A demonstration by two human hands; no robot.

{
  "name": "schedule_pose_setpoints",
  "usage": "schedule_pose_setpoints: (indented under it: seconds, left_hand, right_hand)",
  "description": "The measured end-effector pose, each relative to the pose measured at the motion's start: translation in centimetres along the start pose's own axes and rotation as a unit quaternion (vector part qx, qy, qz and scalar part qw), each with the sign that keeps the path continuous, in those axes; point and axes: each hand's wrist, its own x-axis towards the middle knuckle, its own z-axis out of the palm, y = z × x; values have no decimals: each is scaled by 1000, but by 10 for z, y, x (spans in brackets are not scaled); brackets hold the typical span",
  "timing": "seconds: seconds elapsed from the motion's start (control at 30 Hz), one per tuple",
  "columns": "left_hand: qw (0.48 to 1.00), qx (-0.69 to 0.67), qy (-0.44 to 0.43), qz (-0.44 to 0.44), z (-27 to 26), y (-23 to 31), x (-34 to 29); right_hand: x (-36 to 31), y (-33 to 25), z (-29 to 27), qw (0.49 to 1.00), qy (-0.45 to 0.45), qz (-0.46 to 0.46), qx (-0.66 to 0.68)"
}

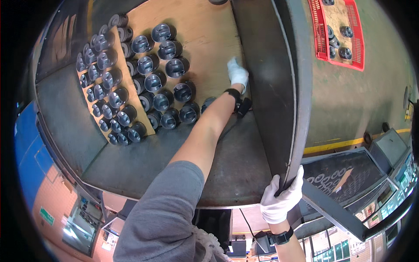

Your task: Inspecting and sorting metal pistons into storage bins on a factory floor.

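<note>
My left hand (238,73), in a white glove, reaches down into a deep dark metal bin (270,94), over the brown board (214,41) near the bin's right wall. Its fingers are smeared by motion, and I cannot make out anything in them. Several dark metal pistons (176,67) stand in rows on this board, left of the hand. A piston (208,104) is partly hidden behind my left forearm. Further left, a narrower board (126,72) carries more pistons (111,77). My gloved right hand (281,198) is closed over the bin's rim at the near right corner.
On the green floor at the far right stands a red plastic crate (321,32) with several pistons inside. A dark table (336,174) with ring-shaped parts is beyond my right hand. A black device (244,107) with a cable sits at my left wrist.
</note>
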Motion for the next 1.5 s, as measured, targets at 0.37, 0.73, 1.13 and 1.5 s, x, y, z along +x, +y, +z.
schedule_pose_setpoints:
  seconds: [0.37, 0.73, 1.13, 1.5]
  left_hand:
    - [976, 64, -77, 193, -66, 18, 95]
    - [956, 226, -144, 116, -68, 47, 87]
    - [936, -306, -173, 11, -120, 2, 81]
    - [895, 376, -86, 223, -367, -38, -57]
  right_hand:
    - [9, -17, 4, 1000, 4, -10, 16]
    - [3, -11, 1, 1000, -24, 13, -1]
    - [9, -18, 2, 998, 23, -48, 24]
    - [7, -22, -22, 998, 62, 7, -27]
